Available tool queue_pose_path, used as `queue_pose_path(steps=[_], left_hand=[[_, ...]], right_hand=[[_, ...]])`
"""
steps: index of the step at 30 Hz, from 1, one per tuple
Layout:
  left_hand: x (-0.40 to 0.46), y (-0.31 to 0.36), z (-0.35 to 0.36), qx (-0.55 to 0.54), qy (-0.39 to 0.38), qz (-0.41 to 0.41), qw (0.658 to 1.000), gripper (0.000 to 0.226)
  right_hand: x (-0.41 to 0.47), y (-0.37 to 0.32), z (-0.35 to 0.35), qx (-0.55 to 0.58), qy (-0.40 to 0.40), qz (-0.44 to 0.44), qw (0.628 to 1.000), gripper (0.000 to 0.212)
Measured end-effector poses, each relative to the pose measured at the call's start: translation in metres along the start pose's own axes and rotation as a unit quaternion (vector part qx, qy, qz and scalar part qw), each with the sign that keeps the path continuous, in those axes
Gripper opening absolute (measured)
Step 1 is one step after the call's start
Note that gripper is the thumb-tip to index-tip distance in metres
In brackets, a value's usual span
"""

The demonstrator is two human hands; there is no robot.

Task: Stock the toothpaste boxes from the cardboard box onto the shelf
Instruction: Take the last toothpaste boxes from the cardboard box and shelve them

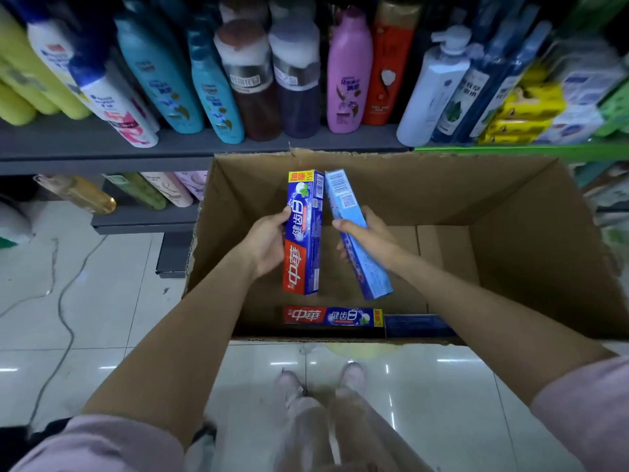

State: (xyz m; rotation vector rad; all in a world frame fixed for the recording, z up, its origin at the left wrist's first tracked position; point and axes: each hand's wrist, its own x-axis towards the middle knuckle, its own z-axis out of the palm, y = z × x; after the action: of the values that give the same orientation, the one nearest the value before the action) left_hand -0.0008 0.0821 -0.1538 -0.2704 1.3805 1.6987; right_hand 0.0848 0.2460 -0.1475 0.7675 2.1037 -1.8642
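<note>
1. The large open brown cardboard box (510, 240) sits on the pale tiled floor (102, 301), its far wall against the grey metal shelf (102, 144).
2. The left hand (269, 243) hangs over the middle of that box, its grip curled round a red-and-blue toothpaste box (303, 233), thumb on the printed face.
3. The right hand (366, 233), also over the box's middle, pinches a light-blue toothpaste box (354, 233) from the side; its fingers wrap the carton's middle.
4. Both held cartons point toward the box's far wall, their far ends nearly touching.
5. On the box's bottom, against its near wall, lie 1 more red-and-blue carton (333, 316) and, just beside it, a dark-blue carton (418, 325).
6. Above the box's far wall, shampoo bottles (349, 73) stand on the shelf.
</note>
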Motion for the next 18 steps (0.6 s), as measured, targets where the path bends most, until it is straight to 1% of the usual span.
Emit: queue_pose_path(steps=[2, 3, 6, 10, 14, 16, 18], left_hand=[[-0.009, 0.007, 0.009, -0.028, -0.010, 0.023, 0.999, 0.036], [-0.014, 0.010, 0.013, -0.042, -0.013, 0.038, 0.998, 0.034], [-0.026, 0.026, 0.016, -0.048, -0.005, 0.098, 0.994, 0.031], [-0.049, 0.060, 0.005, -0.018, 0.028, 0.176, 0.984, 0.030], [-0.077, 0.105, -0.030, -0.005, 0.072, 0.237, 0.969, 0.032], [-0.093, 0.129, -0.053, 0.008, 0.078, 0.259, 0.963, 0.033], [-0.110, 0.154, -0.075, 0.043, 0.079, 0.285, 0.954, 0.027]], right_hand=[[-0.002, -0.012, 0.003, 0.019, -0.003, -0.011, 1.000, 0.006], [-0.004, -0.019, 0.004, 0.028, -0.005, -0.017, 0.999, 0.001], [-0.009, -0.046, 0.010, 0.038, -0.007, -0.060, 0.997, 0.009], [-0.015, -0.090, 0.033, 0.037, 0.004, -0.157, 0.987, 0.020], [-0.019, -0.143, 0.075, 0.047, 0.005, -0.239, 0.970, 0.024], [-0.018, -0.170, 0.101, 0.047, 0.004, -0.273, 0.961, 0.025], [-0.018, -0.194, 0.128, 0.058, 0.006, -0.293, 0.954, 0.027]])
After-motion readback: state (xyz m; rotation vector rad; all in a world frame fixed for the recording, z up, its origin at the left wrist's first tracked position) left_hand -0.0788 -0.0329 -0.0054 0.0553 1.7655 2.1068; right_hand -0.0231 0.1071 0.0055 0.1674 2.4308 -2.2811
